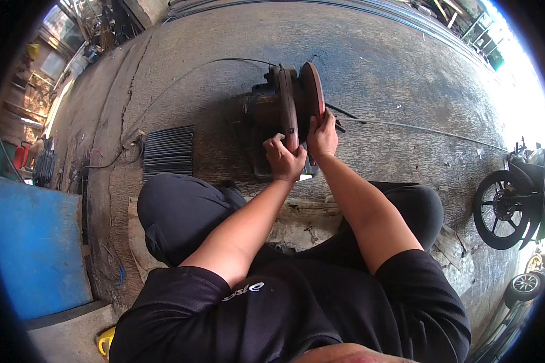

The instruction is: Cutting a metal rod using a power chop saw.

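A dark, worn cut-off saw (261, 112) stands on the ground in front of my knees. Its upright guard (287, 103) is a narrow brownish curved band. Beside it on the right is a thin reddish-brown cutting disc (312, 91), tilted a little. My left hand (284, 160) is closed round the near, lower end of the guard. My right hand (323, 134) grips the near edge of the disc, fingers on its right face and thumb toward the guard. The saw's lower parts are partly hidden by my hands.
Left of the saw lies a row of dark metal bars (168, 150), with a cable (122, 158) beside it. A blue panel (36, 248) stands at the left. A motorcycle wheel (501, 209) is at the right. Long rods (272, 3) lie along the far edge.
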Available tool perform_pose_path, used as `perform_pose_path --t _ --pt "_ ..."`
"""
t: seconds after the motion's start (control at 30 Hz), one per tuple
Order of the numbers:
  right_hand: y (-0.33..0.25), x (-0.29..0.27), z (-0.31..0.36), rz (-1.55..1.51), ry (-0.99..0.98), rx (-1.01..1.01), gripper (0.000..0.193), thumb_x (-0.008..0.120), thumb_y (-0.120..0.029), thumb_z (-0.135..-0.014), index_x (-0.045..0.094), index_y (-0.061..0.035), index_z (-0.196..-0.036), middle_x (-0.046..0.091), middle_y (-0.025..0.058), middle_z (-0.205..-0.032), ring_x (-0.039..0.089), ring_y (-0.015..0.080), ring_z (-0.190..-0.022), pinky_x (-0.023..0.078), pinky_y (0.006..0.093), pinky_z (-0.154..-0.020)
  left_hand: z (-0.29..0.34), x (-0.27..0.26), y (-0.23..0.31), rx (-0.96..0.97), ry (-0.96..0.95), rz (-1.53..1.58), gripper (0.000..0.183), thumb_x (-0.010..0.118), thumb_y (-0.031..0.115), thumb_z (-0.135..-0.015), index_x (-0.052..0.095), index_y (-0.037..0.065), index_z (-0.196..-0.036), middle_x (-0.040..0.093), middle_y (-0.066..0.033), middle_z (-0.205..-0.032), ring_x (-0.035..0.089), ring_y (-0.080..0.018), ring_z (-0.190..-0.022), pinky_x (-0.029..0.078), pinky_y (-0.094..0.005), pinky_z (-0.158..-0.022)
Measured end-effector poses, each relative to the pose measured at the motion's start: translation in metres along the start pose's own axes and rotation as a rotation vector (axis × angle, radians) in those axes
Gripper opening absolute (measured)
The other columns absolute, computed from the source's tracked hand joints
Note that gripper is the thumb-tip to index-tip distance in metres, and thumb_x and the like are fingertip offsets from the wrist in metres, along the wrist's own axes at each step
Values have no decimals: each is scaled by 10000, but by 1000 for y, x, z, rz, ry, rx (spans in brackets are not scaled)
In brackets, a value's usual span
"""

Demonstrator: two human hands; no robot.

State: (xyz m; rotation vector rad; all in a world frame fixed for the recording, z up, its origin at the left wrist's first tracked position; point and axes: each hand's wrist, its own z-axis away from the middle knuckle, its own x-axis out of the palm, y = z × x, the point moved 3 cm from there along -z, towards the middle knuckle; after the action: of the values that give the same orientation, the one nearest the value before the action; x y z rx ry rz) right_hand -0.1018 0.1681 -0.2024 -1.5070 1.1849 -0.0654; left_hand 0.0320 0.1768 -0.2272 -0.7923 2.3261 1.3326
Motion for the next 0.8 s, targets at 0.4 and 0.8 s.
perform_pose_path --t 0.4,0.8 --pt "1 2 -3 20 6 -16 470 494 -335 -930 410 -57 -1301 522 180 -1200 569 399 -1032 485 479 -805 22 -19 6 -238 -254 -113 508 702 357 -741 453 25 -1035 556 -255 -929 596 -448 -846 489 -522 -729" --pt "-60 -26 -91 -8 15 26 478 516 -414 -920 508 -58 -1239 600 210 -1162 598 395 -1019 467 465 -866 -79 -50 51 -384 -396 164 665 571 627 -798 664 -15 -948 676 -218 -849 672 -327 -850 500 -404 -746"
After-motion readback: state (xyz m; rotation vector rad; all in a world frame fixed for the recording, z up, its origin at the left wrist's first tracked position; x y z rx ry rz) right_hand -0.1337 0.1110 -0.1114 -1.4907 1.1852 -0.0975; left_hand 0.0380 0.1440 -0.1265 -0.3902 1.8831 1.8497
